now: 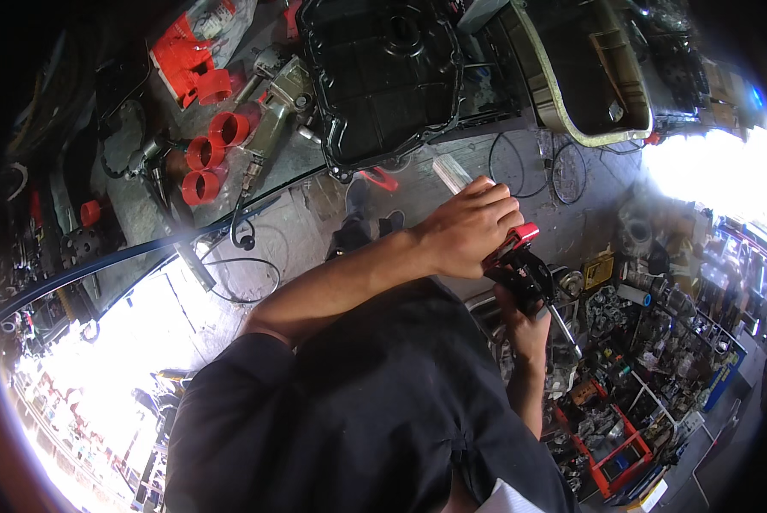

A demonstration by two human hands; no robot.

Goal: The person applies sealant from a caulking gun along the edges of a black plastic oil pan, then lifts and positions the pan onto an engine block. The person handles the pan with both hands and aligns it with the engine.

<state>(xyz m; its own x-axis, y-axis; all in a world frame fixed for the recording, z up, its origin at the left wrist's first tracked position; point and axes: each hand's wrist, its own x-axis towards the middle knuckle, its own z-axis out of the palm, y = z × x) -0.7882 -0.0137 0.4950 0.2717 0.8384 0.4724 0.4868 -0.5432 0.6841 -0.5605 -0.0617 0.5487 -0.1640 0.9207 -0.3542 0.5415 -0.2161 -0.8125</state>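
My left arm reaches across to the right, and my left hand is closed around the body of what looks like a caulking gun, black with a red part. A pale, shiny tube sticks out beyond the knuckles. From the gun's other end a thin metal rod points down to the right. My right hand grips the black part from below, its fingers partly hidden. Ahead, apart from both hands, lies a black oil pan with a scalloped flange.
Right of the pan stands a deep metal housing with a pale rim. Red rings, an air tool and a red-and-clear bag lie on the left bench. Cables loop on the floor. Parts and a red tray crowd the lower right.
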